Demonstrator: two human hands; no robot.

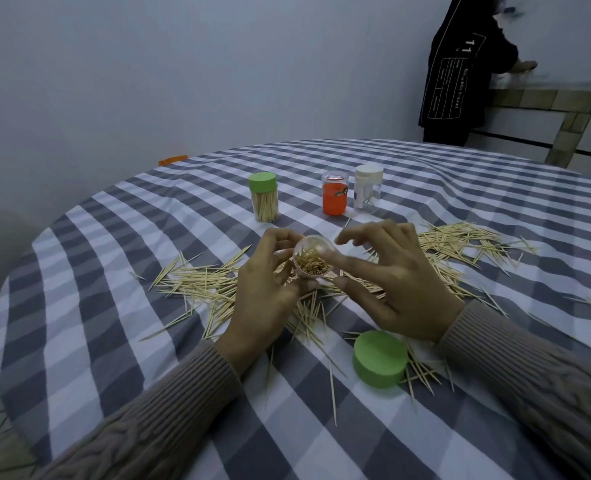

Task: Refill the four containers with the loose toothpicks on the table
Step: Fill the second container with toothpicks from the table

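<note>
Clear open container (313,258) gripped in the curled left hand (266,289); right hand (391,289) spread beside it.

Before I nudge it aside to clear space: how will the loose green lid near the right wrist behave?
The green lid looks like a light, stiff plastic cap lying flat, so it should slide rather than roll. It rests on loose toothpicks, so pushing it will probably drag some along.

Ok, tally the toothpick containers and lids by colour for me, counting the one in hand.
Green-lidded container: 1
Orange container: 1
White-lidded container: 1
Clear open container, held by the left hand: 1
Loose green lid: 1
Total: 4 containers, 1 loose lid
</note>
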